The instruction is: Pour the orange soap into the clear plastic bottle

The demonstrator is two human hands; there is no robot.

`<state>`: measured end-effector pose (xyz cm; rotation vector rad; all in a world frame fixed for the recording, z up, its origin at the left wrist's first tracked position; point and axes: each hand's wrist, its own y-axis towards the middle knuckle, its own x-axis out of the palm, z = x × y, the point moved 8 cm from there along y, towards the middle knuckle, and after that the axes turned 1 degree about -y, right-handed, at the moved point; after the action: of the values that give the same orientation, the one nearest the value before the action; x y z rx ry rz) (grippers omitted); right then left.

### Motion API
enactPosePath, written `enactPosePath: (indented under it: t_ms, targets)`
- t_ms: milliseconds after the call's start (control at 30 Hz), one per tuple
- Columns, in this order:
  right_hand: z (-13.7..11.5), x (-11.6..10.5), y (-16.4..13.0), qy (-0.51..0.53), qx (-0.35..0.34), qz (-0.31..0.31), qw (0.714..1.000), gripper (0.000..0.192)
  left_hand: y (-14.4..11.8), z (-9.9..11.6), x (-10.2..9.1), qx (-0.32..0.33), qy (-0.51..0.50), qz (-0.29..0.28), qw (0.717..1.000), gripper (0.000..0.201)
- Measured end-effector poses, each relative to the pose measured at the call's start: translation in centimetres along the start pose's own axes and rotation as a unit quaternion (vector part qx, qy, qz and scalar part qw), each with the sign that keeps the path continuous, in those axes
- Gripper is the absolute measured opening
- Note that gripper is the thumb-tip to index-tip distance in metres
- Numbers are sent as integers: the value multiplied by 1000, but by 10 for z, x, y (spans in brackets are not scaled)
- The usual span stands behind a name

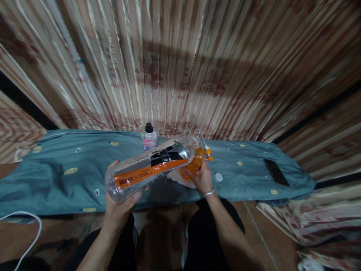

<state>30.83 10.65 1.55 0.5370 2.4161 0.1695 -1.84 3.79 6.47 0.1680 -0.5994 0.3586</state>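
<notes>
- Striped satin curtains [175, 64] hang behind a low surface covered with a teal cloth [56, 177], which is dotted with small yellow motifs and spans nearly the whole width of the view.
- Far left, a white cable [31, 222] loops over the brown floor, well apart from both hands.
- Left hand [120, 203]: wrapped around the base end of a large clear plastic bottle [152, 167] with a black and orange label, thumb on the near side and fingers curled round the far side, clamped firmly on it.
- That bottle is tipped nearly flat above the cloth; its long axis runs from the lower left, at the left hand, up and to the right, so the neck end points toward the right hand.
- Just behind the bottle's middle stands a small clear bottle with a black cap [149, 137], upright on the cloth near the curtains.
- Right hand [201, 177]: closed around a round orange container [194, 160] that sits right at the big bottle's mouth; whether mouth and container touch I cannot tell. A bangle shows at that wrist.
- Under that hand lies something pale, perhaps paper or cloth.
- Just beside the hand, a white cap [218, 177] lies on the cloth.
- Further right, a dark phone [276, 172] lies flat, well apart from everything.
</notes>
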Motion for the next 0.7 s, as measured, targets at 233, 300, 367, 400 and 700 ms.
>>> enactPosePath:
  t_ms: [233,300,367,400,700]
  targets:
    - [0,0,-2,5,-4,5,1000,78,0,-2,-6,-2,30,-6,1000,110]
    - [-3,2,-3,24,-13,2,1000,78,0,-1,-6,1,40,-8,999,110]
    - [-5,4,-3,40,-18,-5,999,79,0,-1,-7,1,38,-2,999,110]
    - [-5,5,-3,44,-18,-10,999,79,0,-1,-8,1,34,2,999,110]
    - [-5,9,-4,22,-4,-14,1000,76,16,-5,-27,-13,106,-37,994,118]
